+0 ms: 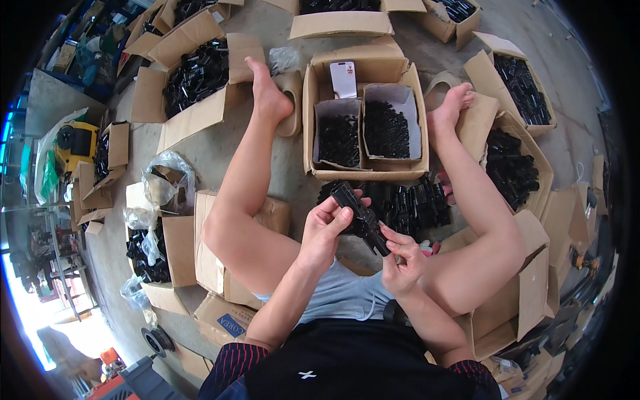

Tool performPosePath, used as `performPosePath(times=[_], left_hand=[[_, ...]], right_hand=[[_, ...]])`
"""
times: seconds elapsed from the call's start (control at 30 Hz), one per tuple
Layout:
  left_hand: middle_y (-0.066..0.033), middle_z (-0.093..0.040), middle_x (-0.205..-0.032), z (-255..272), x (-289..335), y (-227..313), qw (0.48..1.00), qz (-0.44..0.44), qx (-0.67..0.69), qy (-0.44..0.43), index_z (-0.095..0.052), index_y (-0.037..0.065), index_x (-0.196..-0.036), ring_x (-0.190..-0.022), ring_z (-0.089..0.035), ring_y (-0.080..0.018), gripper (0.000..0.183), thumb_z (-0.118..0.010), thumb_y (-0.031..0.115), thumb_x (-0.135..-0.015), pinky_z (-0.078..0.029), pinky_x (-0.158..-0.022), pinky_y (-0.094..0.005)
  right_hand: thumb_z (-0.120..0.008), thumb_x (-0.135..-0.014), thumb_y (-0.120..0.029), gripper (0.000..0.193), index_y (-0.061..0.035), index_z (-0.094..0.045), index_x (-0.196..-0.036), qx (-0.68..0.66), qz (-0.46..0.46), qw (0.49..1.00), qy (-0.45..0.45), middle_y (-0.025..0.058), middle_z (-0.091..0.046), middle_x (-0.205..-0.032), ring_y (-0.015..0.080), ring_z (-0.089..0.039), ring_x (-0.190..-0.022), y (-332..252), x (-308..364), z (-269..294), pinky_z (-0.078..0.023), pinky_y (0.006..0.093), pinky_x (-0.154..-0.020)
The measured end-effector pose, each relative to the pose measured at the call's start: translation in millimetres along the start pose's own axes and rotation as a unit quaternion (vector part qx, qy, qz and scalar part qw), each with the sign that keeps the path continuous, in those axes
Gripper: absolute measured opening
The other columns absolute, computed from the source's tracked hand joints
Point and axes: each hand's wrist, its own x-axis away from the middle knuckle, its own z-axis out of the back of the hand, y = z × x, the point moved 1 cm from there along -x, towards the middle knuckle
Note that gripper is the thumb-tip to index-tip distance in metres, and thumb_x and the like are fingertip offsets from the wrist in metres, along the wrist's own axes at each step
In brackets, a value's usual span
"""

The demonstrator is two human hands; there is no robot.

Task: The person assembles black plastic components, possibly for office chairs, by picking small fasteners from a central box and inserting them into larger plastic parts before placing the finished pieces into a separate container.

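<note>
In front of my lap, a long black plastic part (361, 215) is held at a slant between my hands. My left hand (323, 232) grips its upper end, thumb on top and fingers behind. At the lower end, my right hand (404, 261) has its fingers pinched against the part's side; whether a small piece is also between them cannot be made out. Just beyond lies a pile of similar black parts (421, 205), partly hidden by my hands. Behind that pile stands a cardboard box (365, 175) with two inner bins of small black pieces (387, 129).
A white phone-like slab (344, 81) leans inside the middle box. Open cartons of black parts stand around me, including one at upper left (198, 79) and one at right (512, 167). My bare legs flank the pile. A black spool (158, 341) sits at lower left.
</note>
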Motion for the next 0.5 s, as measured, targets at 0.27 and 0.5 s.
performPosePath(times=[0.27,0.5], left_hand=[[-0.0133,-0.072,-0.120,15,-8,16,1.000,-0.006,-0.027,0.015,-0.061,-0.003,-0.131,-0.106,-0.067,-0.0126,0.038,-0.069,0.016,-0.099,-0.051,-0.098,-0.0298],[-0.0109,-0.072,-0.112,77,-36,110,0.967,-0.172,-0.163,0.099,-0.064,-0.004,-0.125,-0.101,-0.068,-0.0151,0.036,-0.073,0.016,-0.096,-0.053,-0.094,-0.0308]], right_hand=[[-0.065,-0.082,0.015,0.023,0.0009,-0.058,-0.099,0.024,-0.010,0.999,-0.048,0.0270,-0.071,-0.113,0.0374,-0.073,-0.106,7,-6,-13,-0.059,0.0407,-0.092],[-0.067,-0.090,0.004,0.027,0.0019,-0.065,-0.117,0.162,-0.077,0.973,-0.146,0.0179,-0.071,-0.113,0.0282,-0.072,-0.098,37,-87,-28,-0.057,0.0351,-0.085]])
